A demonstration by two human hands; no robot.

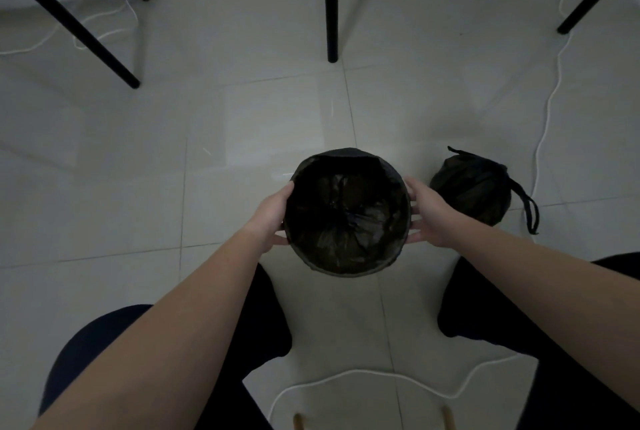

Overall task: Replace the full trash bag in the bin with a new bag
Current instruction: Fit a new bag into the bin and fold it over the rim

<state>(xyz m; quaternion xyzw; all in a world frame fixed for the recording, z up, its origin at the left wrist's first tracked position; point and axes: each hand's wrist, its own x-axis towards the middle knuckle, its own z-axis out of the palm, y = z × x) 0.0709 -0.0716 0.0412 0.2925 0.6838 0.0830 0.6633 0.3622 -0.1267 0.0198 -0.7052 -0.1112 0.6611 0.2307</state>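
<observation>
The bin [349, 273] stands on the tiled floor [138, 170] just below the middle of the frame. It is round and seen from straight above. The new bag [346, 222], black and crinkled, lines its inside and folds out over the rim all the way round.

The left hand [273, 215] lies against the left side of the bin. Its thumb points up along the rim, and its fingers [280, 241] reach towards the lower left of the wall, nearly straight, with nothing pinched between them. The right hand [427, 215] mirrors it on the right side. Its fingers [414, 204] are spread and straight, with the tips at the bag-covered edge; whether they actually touch it cannot be told. The bin sits between the two palms.

The full bag [474, 190] rests on the floor right of centre, just beyond the right hand. It is tied shut, and its drawstring loop [531, 215] trails to the lower right.

A white cable [547, 118] runs down the right of the frame, and another curves along the bottom. Black furniture legs [331, 7] stand across the top. The person's dark-clad legs fill the lower corners.
</observation>
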